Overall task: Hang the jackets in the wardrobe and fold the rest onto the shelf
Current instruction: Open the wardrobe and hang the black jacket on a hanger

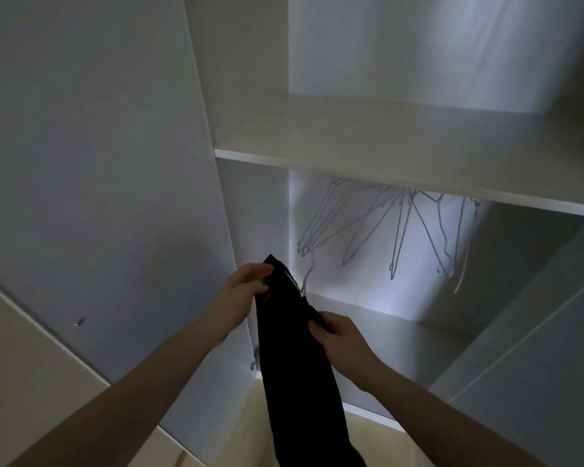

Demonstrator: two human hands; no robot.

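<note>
The long black fabric garment (297, 358) hangs before the open white wardrobe (418, 163), its top edge pinched above by the left hand (241, 293) and lower down by the right hand (338, 338).

Black garment (300, 382) hanging lengthwise; wire hangers (402, 227) under shelf (385, 166)

The garment (297, 358) hangs between the fingers (260, 269) of the left hand (243, 291) at its top and those of the right hand (338, 335) lower down. Beyond the fingers, up and to the right, hangers (402, 227) hang under the shelf (385, 163), probably from a hidden rail. The wardrobe door (98, 163) stands left of them.
</note>
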